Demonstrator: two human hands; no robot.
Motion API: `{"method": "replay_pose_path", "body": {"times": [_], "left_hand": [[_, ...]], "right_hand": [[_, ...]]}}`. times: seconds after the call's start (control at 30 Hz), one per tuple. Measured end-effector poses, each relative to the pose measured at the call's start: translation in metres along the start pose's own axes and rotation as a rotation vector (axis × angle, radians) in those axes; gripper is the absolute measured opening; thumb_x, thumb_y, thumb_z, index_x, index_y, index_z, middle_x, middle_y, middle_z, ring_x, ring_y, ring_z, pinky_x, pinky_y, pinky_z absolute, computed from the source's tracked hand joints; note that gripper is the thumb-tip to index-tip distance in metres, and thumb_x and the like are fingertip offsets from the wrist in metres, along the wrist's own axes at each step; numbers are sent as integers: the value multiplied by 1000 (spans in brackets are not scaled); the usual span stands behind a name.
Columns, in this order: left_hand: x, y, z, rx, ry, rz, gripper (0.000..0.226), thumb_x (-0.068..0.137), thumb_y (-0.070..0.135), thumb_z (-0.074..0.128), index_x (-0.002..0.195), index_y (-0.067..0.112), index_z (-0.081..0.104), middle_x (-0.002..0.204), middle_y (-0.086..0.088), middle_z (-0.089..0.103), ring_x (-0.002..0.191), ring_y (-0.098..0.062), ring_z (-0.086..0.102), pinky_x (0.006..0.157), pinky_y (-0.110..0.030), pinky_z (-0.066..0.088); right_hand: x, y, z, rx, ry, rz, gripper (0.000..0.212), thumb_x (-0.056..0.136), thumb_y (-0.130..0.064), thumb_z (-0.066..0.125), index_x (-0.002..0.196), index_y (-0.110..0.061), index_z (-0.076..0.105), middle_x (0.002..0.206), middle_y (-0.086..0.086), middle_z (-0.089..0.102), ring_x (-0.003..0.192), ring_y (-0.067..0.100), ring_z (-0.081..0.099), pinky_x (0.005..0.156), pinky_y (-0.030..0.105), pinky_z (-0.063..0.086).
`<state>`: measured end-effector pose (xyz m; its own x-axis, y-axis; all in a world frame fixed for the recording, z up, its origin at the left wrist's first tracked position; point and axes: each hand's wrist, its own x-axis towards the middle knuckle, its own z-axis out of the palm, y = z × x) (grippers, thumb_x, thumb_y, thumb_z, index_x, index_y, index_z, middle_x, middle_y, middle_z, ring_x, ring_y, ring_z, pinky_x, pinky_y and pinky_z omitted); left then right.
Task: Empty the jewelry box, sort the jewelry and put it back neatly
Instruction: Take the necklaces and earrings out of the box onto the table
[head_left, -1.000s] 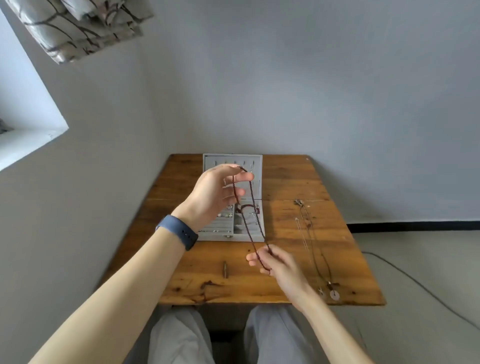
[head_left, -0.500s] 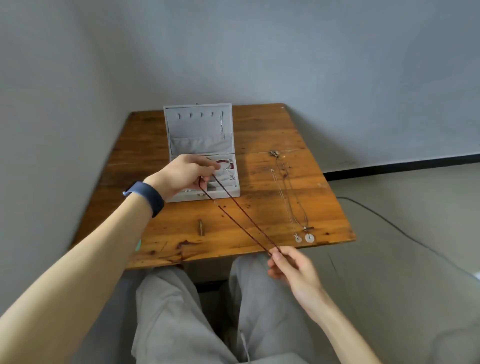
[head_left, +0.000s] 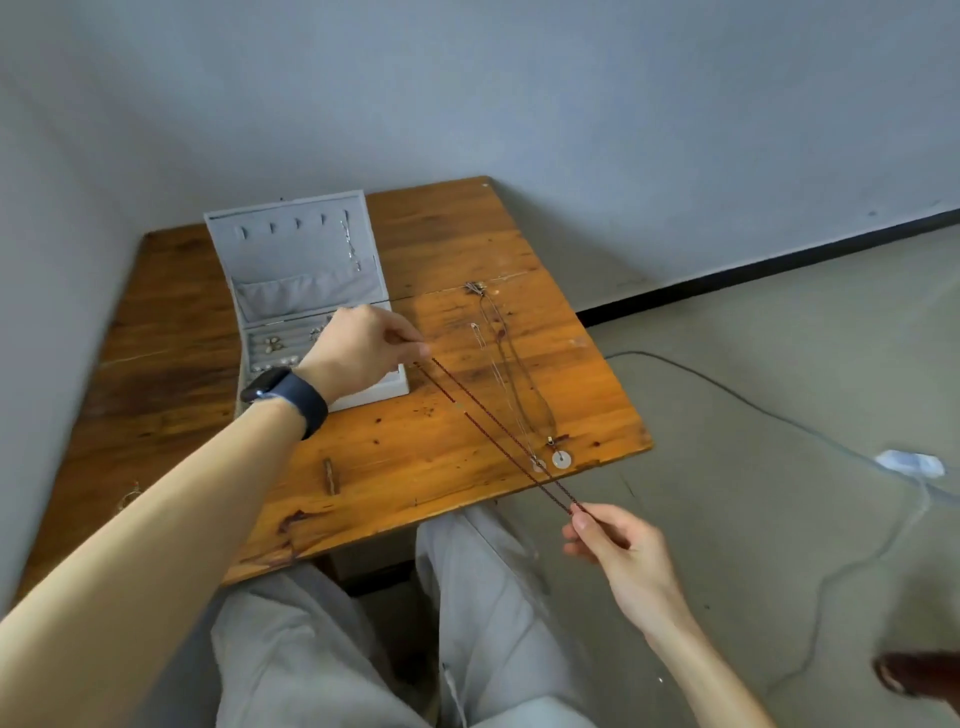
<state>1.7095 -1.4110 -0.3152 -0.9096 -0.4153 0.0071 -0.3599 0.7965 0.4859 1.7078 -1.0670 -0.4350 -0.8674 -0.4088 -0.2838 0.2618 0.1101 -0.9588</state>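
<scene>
A grey jewelry box (head_left: 291, 291) stands open on the wooden table (head_left: 395, 457), its lid upright with a thin chain hanging inside. Small earrings lie in its tray. A long dark red beaded necklace (head_left: 493, 434) is stretched taut as a doubled strand between my hands. My left hand (head_left: 358, 348) pinches one end beside the box's right edge. My right hand (head_left: 618, 540) pinches the other end just off the table's front edge, above my lap. Two thin silver necklaces (head_left: 511, 374) with round pendants lie straight on the table's right part.
The table sits in a corner with walls at the left and back. A small brown piece (head_left: 329, 475) lies near the front edge. A thin cable (head_left: 727, 395) and a white object (head_left: 909, 462) lie on the floor to the right. My knees are under the table.
The red necklace came out of the box and was pulled straight: my left hand lowered and moved right past the box, my right hand drew back off the table edge. The view tilted down and right.
</scene>
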Motion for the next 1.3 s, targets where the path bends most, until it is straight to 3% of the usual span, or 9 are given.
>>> {"method": "replay_pose_path", "body": {"times": [0.27,0.4,0.53,0.63,0.73,0.93,1.1,1.3], "left_hand": [[62,31,19,76,-109,26,27,69,57,77,73,30,74,72,14,70,72,-4,65,63,-24,54],[95,47,29,60,-118,33,28,72,58,78,72,31,72,64,12,71,57,-6,68,56,-23,55],[127,60,47,9,-131,23,21,79,48,79,78,28,73,69,10,73,54,-3,68,60,-23,56],[146,65,61,-43,-133,22,17,82,40,78,81,23,73,75,7,74,56,-2,69,58,-16,51],[158,66,74,-4,-143,33,16,86,39,75,86,24,73,79,6,73,60,-2,69,64,-20,54],[168,66,100,187,-141,108,14,92,43,67,92,29,70,91,1,71,77,-20,66,72,-34,56],[172,61,113,286,-109,116,22,93,49,62,101,30,70,98,0,67,84,-24,61,67,-32,49],[172,60,115,315,-77,141,26,94,50,61,104,28,71,104,-2,64,98,-30,60,79,-42,55]], "right_hand": [[15,5,-34,35,193,70,9,90,-17,71,85,-14,78,81,9,76,72,22,75,61,16,53],[24,0,-31,23,225,95,13,86,-31,76,85,-18,78,80,2,77,75,19,75,66,23,54],[37,-4,-17,-2,244,85,8,90,-30,72,89,-23,76,82,-6,77,78,10,75,71,24,54],[46,-4,-7,-2,249,92,9,96,-24,64,100,-25,72,87,-11,77,82,7,74,75,24,55],[53,-4,-2,-32,284,125,8,94,-27,65,97,-29,72,83,-13,76,77,5,73,74,27,56],[61,-8,4,-26,384,202,9,83,-36,76,81,-28,74,72,-12,75,66,6,73,57,28,55],[64,-9,8,-96,399,184,15,80,-39,78,76,-26,72,65,-10,73,65,6,71,64,37,61],[61,-4,13,-130,426,93,18,79,-32,78,72,-27,63,68,-10,70,66,12,71,69,47,61]]}}
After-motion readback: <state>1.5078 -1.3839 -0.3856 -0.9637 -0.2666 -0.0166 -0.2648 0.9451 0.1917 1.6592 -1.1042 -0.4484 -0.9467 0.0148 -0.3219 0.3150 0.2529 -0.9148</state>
